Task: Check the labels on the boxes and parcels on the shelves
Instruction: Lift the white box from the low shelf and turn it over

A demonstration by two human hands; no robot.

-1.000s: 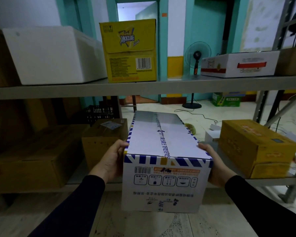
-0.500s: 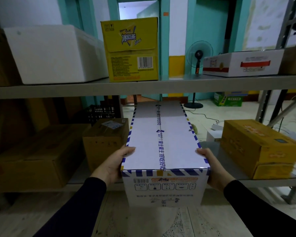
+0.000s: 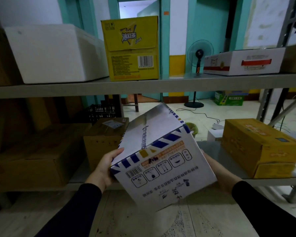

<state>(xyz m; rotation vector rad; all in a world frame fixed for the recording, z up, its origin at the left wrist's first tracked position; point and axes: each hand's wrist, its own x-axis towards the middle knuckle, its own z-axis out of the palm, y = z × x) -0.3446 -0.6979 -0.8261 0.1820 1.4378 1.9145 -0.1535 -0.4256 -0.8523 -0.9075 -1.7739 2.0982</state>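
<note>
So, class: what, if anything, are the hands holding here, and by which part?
The white box with blue stripes, tilted: left hand on its left side near the front corner, right hand against its right side.

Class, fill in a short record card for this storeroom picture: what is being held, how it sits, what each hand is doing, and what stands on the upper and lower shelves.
Held item: white cardboard box with blue striped edges
Its pose: tilted, print upside down
Left hand: grips the box's left side
Right hand: supports the right side, mostly hidden
Upper shelf: white foam box, yellow drinks carton, flat white and red box
Lower shelf: brown cardboard parcel, yellow-orange box
</note>
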